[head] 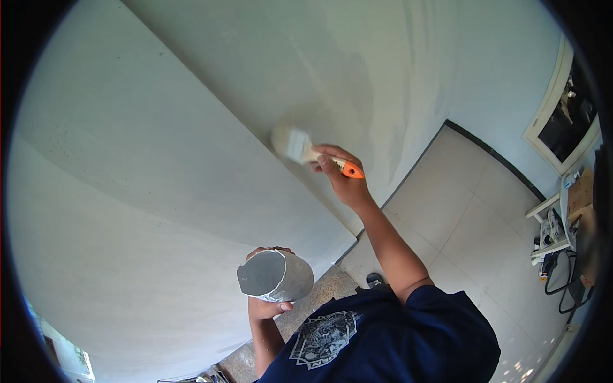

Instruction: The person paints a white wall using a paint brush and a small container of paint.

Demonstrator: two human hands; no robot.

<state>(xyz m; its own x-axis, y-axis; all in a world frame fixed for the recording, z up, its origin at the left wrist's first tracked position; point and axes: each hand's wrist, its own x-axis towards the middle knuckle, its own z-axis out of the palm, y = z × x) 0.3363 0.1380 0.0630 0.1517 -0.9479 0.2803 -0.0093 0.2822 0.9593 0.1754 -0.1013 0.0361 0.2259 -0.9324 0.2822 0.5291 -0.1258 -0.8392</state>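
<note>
My right hand point(341, 172) grips a flat paintbrush point(298, 145) by its pale wooden handle, which has an orange end. The blurred bristles point left, at the inner corner where a pale wall point(335, 86) meets a projecting wall section point(191, 158). Whether the tips touch the surface I cannot tell. Damp-looking darker patches and streaks mark the wall above the brush. Lower down, my left hand point(268, 307) is wrapped around a paint-smeared container point(299, 277) with a ragged rim. Its mouth faces up and left, showing a grey inside; the paint level is unclear.
A dark skirting strip point(495, 153) runs between the wall and the tiled floor point(459, 206). At right are a framed window point(558, 110), a rack with shoes point(550, 230), a cardboard box point(580, 194) and a black cable point(558, 287). A speckled stone ledge point(330, 287) lies below the projecting wall.
</note>
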